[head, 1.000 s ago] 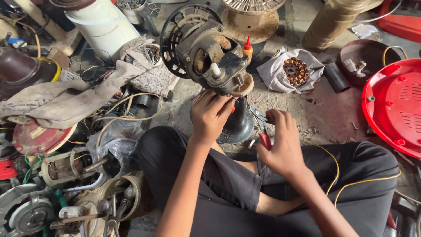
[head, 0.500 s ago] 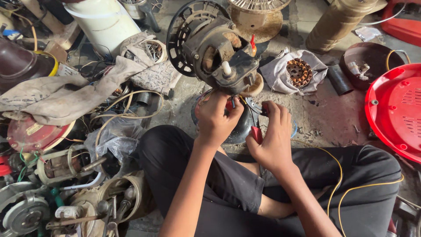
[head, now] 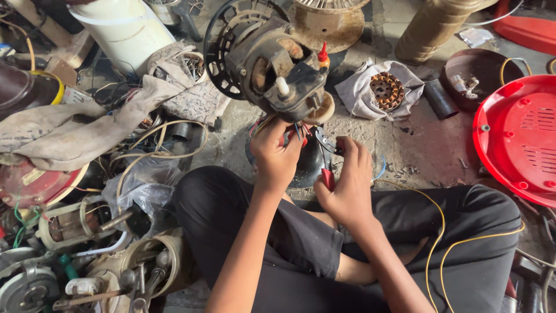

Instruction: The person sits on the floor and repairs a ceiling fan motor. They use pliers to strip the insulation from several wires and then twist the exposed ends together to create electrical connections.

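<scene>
My left hand (head: 277, 155) grips fan motor (head: 272, 64) wires; right hand (head: 346, 184) clasps red-handled pliers (head: 328, 174); red cover (head: 521, 139) well clear right.

Grimy black fan motor (head: 272, 64) tilted, coloured wires (head: 289, 128) dangling beneath

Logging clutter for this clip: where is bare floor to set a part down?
Bare floor lies between the cloth with the copper winding, the red cover and the right knee. Left of the fan motor it is crowded with wires, rags and motors. Left hand and right hand fill the middle.
</scene>
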